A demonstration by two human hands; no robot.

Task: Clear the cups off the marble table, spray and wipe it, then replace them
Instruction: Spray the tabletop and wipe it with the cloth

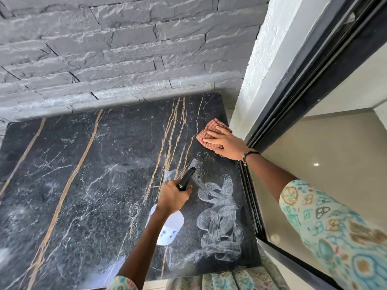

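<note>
Marble table (pixel 88 174) filling lower left and centre of frame, white smeared streaks lying on its lower right part. Your right hand (pixel 225 143), fingers flat, pressing red checked cloth (pixel 207 130) onto table's right edge. Your left hand (pixel 173 197), fingers curled, gripping spray bottle (pixel 170 229), black nozzle (pixel 187 176) pointing toward upper right. Grey stone wall (pixel 125 49) running along top.

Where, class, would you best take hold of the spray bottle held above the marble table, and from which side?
Grip the narrow black neck just under the spray head, as the left hand does on the spray bottle, coming from the rear, opposite the nozzle. The white body is wider and hangs below; the neck suits curled fingers, leaving the nozzle free to point at the marble table.
</note>
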